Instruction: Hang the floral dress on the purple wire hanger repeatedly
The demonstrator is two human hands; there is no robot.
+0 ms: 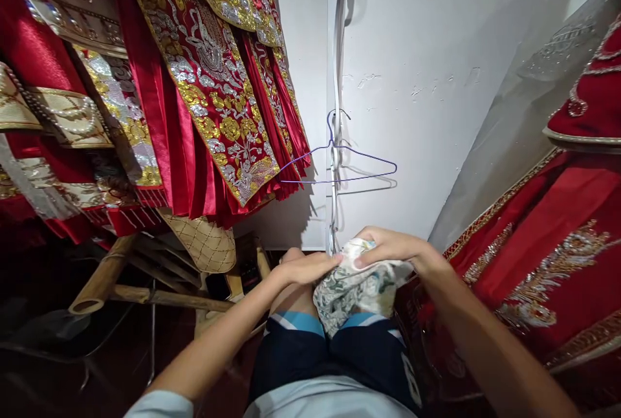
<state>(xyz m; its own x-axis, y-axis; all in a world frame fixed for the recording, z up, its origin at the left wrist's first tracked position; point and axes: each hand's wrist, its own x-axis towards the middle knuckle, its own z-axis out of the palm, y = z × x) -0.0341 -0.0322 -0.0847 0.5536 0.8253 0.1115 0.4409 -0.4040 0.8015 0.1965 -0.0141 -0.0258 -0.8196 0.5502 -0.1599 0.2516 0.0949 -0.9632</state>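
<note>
Your right hand (383,246) grips the patterned cloth (356,292), thumb on top, the cloth drooping toward seven o'clock; your left hand (310,268), flat and open, touches it from ten. The white mark (412,379) on your shorts (294,356) is unreadable.

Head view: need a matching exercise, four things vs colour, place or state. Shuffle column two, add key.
Column one
1. Hanger
2. Patterned cloth
3. Bamboo poles
4. Shorts

Column two
A. Tan, at the lower left of the picture
B. Dark blue with light blue
C. Thin and purple
D. White and green, in the right hand

Pairs: 1-C, 2-D, 3-A, 4-B
</note>
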